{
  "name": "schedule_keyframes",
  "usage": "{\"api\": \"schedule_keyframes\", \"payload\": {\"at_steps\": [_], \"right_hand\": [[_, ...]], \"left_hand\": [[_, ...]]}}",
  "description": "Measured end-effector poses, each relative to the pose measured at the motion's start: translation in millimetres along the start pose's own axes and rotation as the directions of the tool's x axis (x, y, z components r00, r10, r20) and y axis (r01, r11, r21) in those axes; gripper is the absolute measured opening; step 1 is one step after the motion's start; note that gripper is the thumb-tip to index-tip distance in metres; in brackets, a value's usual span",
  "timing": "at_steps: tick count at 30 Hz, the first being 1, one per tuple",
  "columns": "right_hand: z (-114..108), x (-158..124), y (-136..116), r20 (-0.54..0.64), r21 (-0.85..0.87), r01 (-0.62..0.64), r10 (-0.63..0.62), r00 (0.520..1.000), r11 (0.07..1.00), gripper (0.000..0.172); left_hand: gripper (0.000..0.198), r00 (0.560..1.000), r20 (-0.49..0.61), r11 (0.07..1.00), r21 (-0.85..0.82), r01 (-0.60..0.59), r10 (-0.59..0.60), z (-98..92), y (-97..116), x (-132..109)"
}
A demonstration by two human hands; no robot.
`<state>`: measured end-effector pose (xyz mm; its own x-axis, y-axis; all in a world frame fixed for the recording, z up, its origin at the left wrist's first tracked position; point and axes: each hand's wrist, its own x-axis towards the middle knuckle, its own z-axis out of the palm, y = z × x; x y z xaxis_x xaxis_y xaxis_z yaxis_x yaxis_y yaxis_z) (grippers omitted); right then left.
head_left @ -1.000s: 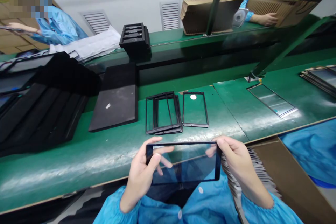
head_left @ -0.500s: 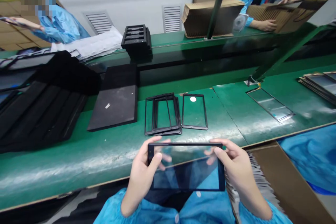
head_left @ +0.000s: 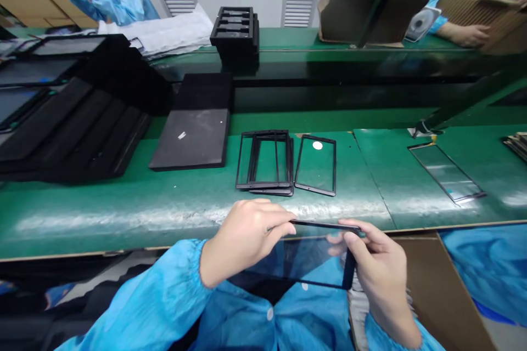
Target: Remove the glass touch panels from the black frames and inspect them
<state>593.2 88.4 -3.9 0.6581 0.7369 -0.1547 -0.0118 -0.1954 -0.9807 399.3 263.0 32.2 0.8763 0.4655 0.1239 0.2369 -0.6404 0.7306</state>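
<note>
A black-bordered, see-through touch screen panel (head_left: 313, 252) is held in front of my blue smock, below the bench edge. My right hand (head_left: 381, 266) grips its right end, thumb on the near face and fingers visible through the glass behind. At the upper long edge, my left hand (head_left: 253, 236) pinches the rim between thumb and fingers. That hand and wrist cover the panel's left part. Just beyond lie several overlapping black rectangular frames (head_left: 263, 186), and beside them a single black frame (head_left: 315, 190) with a round white sticker near its top.
A flat black foam slab (head_left: 193, 140) and stacked black foam trays (head_left: 82, 120) occupy the bench's left. Another glass panel (head_left: 448, 173) lies right, near a green post (head_left: 465, 93). Across the bench are black trays (head_left: 234, 35), cardboard dividers (head_left: 374, 11) and two people in blue.
My left hand has moved from the panel's left end to its upper edge, nearer the middle. My right hand keeps its hold. The panel tilts slightly, and the camera view has shifted.
</note>
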Motion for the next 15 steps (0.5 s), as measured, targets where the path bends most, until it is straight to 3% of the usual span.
{"api": "schedule_keyframes", "payload": {"at_steps": [5,9,12,15], "right_hand": [[4.3,0.9,-0.7,0.067,0.023,-0.008,0.006,0.998,1.000,0.025],[13.9,2.9,-3.3,0.175,0.011,0.019,-0.021,0.984,1.000,0.021],[20.3,10.3,-6.6,0.343,0.076,0.007,-0.033,0.939,0.997,0.033],[19.3,21.2,-4.9,0.472,0.180,-0.119,0.020,0.881,0.976,0.055]], "left_hand": [[0.033,0.995,0.103,0.994,0.103,-0.025,0.015,5.8,6.2,-1.2],[0.037,0.992,0.127,0.998,0.058,-0.025,0.017,16.3,10.5,1.8],[0.037,0.990,0.139,0.994,-0.106,0.028,-0.013,21.8,9.8,1.8],[0.041,0.971,0.151,0.907,-0.353,0.228,-0.186,27.0,4.7,-3.1]]}}
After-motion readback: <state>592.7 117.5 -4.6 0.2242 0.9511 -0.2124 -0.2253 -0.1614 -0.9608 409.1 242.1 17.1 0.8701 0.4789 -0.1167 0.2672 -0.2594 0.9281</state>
